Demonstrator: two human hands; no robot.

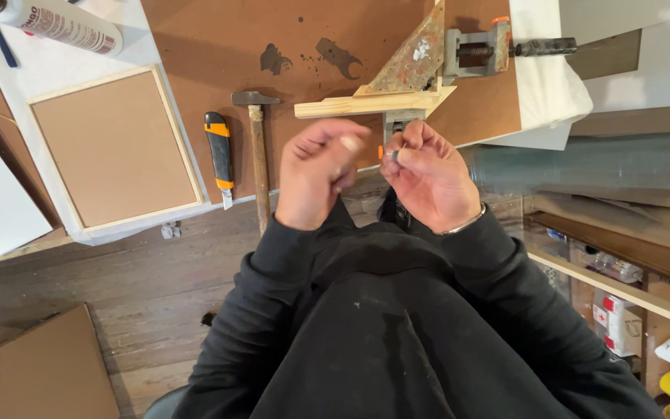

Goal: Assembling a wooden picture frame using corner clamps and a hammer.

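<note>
Wooden strips [374, 102], two of them, meet at a corner in one metal corner clamp [428, 58] on the brown worktop [219, 46]. Just left lie one hammer [257, 140] and one orange-and-black utility knife [219, 155], side by side; one framed brown panel [114, 147] sits farther left. The right hand [428, 174] has its grip pinched closed on a small dark piece, too small to identify, just below the clamp. The left hand [316, 172] is loosely curled; whether it holds anything cannot be told

Black sweatshirt w/ long sleeves [505, 287] — thin bracelet [463, 225] on right wrist.
</note>
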